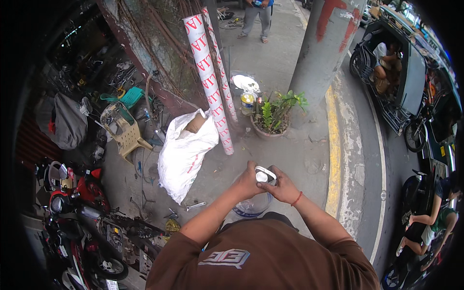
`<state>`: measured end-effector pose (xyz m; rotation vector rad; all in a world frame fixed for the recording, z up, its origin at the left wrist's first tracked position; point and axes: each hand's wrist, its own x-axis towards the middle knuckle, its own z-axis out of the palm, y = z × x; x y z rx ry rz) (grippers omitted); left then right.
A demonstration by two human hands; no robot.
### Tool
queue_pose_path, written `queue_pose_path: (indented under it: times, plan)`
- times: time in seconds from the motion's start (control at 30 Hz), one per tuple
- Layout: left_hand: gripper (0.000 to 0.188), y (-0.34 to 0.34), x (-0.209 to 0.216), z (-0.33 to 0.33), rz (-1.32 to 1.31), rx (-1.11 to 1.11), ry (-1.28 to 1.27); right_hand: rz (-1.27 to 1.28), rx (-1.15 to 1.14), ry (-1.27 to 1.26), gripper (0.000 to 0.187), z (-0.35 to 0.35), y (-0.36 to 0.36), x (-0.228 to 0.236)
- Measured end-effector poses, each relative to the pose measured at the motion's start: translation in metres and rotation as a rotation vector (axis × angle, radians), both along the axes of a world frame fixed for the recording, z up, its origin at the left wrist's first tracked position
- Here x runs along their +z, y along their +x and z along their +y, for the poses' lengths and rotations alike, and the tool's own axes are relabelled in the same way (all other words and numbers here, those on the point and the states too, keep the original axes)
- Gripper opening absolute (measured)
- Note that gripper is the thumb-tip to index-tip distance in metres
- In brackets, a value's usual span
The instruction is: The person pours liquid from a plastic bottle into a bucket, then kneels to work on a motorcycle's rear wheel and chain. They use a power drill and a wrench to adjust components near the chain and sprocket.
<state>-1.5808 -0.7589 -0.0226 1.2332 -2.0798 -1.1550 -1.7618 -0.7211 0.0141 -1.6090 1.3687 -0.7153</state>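
Both hands are raised in front of my chest and closed round one small part. It is a silvery metal part (265, 174) with a pale oblong rim and a hollow inside; its exact kind I cannot make out. My left hand (248, 182) grips its left side. On the other side, my right hand (285, 187), with a red band at the wrist, has its thumb across the near edge. Beneath the hands is a round, whitish see-through tub (252, 206), partly hidden by my arms and shirt. A wrench (196, 206) lies on the ground to the left of it.
A white sack (187, 153) and a tall printed roll (208, 79) stand ahead-left. A potted plant (269, 116) sits before a concrete pillar (321, 48). Motorcycles (89, 222) and a beige chair (124, 128) are at left; the road with a motor tricycle (394, 72) runs at right.
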Motion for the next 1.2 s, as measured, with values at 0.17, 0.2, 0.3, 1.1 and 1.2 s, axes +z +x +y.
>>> queue_pose_path:
  times: [0.17, 0.2, 0.3, 1.1, 1.2]
  plan:
    - [0.092, 0.035, -0.009, -0.027, -0.06, 0.257, 0.114, 0.053, 0.179, -0.052, 0.058, -0.065, 0.03, -0.023]
    - [0.092, 0.041, -0.017, -0.032, -0.055, 0.342, 0.142, 0.008, 0.219, -0.059, 0.061, -0.079, 0.033, -0.032]
    - [0.091, 0.059, -0.055, -0.032, 0.01, 0.686, 0.1, -0.036, 0.269, 0.116, 0.067, -0.112, 0.024, -0.08]
    - [0.086, 0.099, -0.156, 0.147, -0.081, 2.157, 0.391, 0.495, 0.515, 0.687, 0.041, -0.31, -0.03, -0.29]
    - [0.083, 0.088, -0.135, 0.171, -0.031, 2.129, 0.422, 0.414, 0.683, 0.558, 0.038, -0.297, 0.028, -0.288]
